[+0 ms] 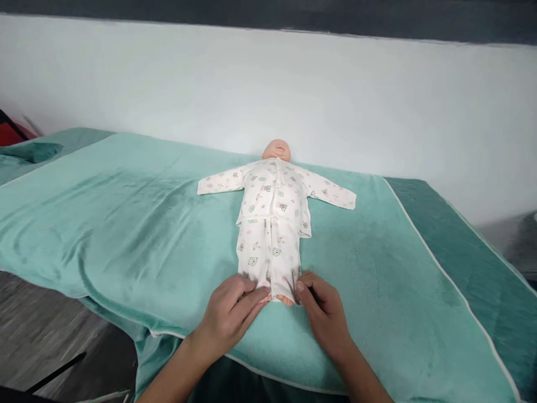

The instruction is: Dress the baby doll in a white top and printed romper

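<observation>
A baby doll lies on its back with its head toward the wall and its feet toward me. It wears a white patterned long-sleeved shirt, arms spread wide, and matching pants. My left hand is closed at the cuff of the leg on the left, its fingers reaching across the hem. At the outer edge of the other cuff, my right hand pinches the fabric between thumb and fingers. A bit of the doll's foot shows below that hem.
A light green plush blanket with white edging covers the table, wrinkled on the left. Darker green cloth shows beneath it at the right. A white wall stands behind. Grey floor and a thin black rod appear at lower left.
</observation>
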`<state>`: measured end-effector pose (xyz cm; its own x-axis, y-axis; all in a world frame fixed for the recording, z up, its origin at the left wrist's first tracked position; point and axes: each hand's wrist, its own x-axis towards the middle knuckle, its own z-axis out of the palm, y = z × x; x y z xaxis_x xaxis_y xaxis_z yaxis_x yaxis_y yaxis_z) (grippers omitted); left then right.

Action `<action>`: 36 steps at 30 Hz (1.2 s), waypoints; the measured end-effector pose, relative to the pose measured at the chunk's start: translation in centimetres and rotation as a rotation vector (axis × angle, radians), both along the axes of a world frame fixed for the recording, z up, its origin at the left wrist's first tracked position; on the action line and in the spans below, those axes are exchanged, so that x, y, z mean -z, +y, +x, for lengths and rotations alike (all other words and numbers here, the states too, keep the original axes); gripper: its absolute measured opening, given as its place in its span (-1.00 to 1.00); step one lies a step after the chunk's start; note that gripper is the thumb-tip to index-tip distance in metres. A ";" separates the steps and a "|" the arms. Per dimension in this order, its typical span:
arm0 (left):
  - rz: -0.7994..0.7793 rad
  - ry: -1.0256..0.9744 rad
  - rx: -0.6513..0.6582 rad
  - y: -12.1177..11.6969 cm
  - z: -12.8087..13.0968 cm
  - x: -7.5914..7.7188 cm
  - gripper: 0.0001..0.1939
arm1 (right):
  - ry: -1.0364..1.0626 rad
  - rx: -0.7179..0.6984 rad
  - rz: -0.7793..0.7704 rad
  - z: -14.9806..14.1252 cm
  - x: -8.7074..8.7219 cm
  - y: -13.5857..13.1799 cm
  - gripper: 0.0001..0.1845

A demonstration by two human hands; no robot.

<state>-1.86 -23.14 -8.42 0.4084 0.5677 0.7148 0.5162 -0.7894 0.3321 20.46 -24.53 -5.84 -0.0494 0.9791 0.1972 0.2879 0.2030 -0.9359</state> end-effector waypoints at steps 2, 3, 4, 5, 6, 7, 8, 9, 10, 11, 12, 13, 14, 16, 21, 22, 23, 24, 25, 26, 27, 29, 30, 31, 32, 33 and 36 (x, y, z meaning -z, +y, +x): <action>0.063 0.004 0.000 -0.2 0.4 0.0 -0.64 | 0.085 0.041 -0.058 0.1 0.0 0.1 -0.56; 0.099 0.007 0.013 -0.3 0.5 -0.1 -0.67 | 0.127 0.050 -0.086 0.2 0.0 0.2 -0.55; 0.131 0.014 0.029 -0.5 0.6 -0.3 -0.71 | 0.172 0.056 -0.109 0.3 0.0 0.4 -0.55; 0.160 0.020 0.048 -0.8 0.6 -0.5 -0.75 | 0.224 0.065 -0.129 0.4 -0.1 0.6 -0.56; 0.172 0.026 0.069 -1.1 0.6 -0.7 -0.78 | 0.281 0.081 -0.146 0.7 -0.2 0.9 -0.57; 0.167 0.020 0.088 -1.4 0.6 -1.0 -0.80 | 0.336 0.109 -0.154 1.0 -0.4 1.4 -0.58; 0.141 -0.005 0.106 -1.6 0.5 -1.2 -0.80 | 0.385 0.151 -0.144 1.4 -0.6 2.2 -0.60; 0.093 -0.048 0.120 -1.6 0.3 -1.4 -0.79 | 0.419 0.203 -0.116 1.8 -0.9 3.3 -0.63; 0.036 -0.107 0.121 -1.5 0.2 -1.6 -0.78 | 0.428 0.259 -0.076 2.3 -1.2 4.7 -0.67; -0.029 -0.175 0.100 -1.0 0.0 -1.8 -0.78 | 0.417 0.318 -0.030 2.8 -1.5 6.3 -0.72; -0.098 -0.245 0.053 -0.1 -0.1 -1.9 -0.80 | 0.388 0.374 0.007 3.2 -1.7 8.2 -0.78; -0.169 -0.321 -0.019 1.1 -0.2 -2.0 -0.84 | 0.335 0.431 0.010 3.5 -1.9 10.3 -0.83; -0.251 -0.388 -0.111 2.7 -0.3 -2.0 -0.89 | 0.278 0.475 -0.004 3.7 -2.0 12.3 -0.85; -0.446 -0.586 -0.317 6.8 -0.3 -1.9 -0.91 | 0.184 0.543 -0.021 3.4 -1.8 15.8 -0.90; -0.749 -0.955 -0.373 15.9 0.2 -1.5 -0.66 | 0.027 0.405 0.001 1.7 0.0 18.7 -0.98; -0.784 -0.959 -0.343 16.9 0.4 -1.5 -0.64 | -0.020 0.373 0.017 1.5 0.2 18.5 -0.99; -0.816 -0.952 -0.314 17.6 0.6 -1.6 -0.62 | -0.064 0.349 0.033 1.4 0.4 18.3 -0.97; -0.842 -0.936 -0.293 18.1 0.8 -1.7 -0.61 | -0.103 0.336 0.050 1.5 0.6 18.1 -0.94; -0.852 -0.911 -0.289 18.4 1.1 -1.9 -0.60 | -0.138 0.331 0.064 1.6 0.6 18.0 -0.91; -0.845 -0.876 -0.305 18.5 1.2 -2.0 -0.60 | -0.164 0.335 0.076 1.7 0.6 18.0 -0.89; -0.826 -0.831 -0.333 18.6 1.4 -2.2 -0.60 | -0.182 0.346 0.086 1.8 0.5 18.0 -0.88; -0.781 -0.743 -0.389 18.6 1.6 -2.3 -0.61 | -0.238 0.361 0.105 2.1 0.4 18.1 -0.88; -0.765 -0.712 -0.399 18.6 1.6 -2.3 -0.61 | -0.274 0.353 0.110 2.1 0.3 18.2 -0.89; -0.758 -0.696 -0.393 18.6 1.6 -2.2 -0.61 | -0.311 0.333 0.109 2.2 0.2 18.2 -0.90; -0.761 -0.690 -0.378 18.6 1.6 -2.1 -0.62 | -0.349 0.306 0.103 2.2 0.1 18.2 -0.90; -0.768 -0.689 -0.362 18.6 1.6 -2.0 -0.63 | -0.387 0.276 0.092 2.3 0.0 18.1 -0.90; -0.782 -0.694 -0.350 18.6 1.5 -1.6 -0.66 | -0.473 0.223 0.058 2.3 -0.2 17.6 -0.90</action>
<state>-0.40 -4.55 -6.78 -0.2144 0.9694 0.1196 0.1776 -0.0817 0.9807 22.78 -6.91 -5.60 0.0620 0.9641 0.2583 0.7184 0.1365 -0.6821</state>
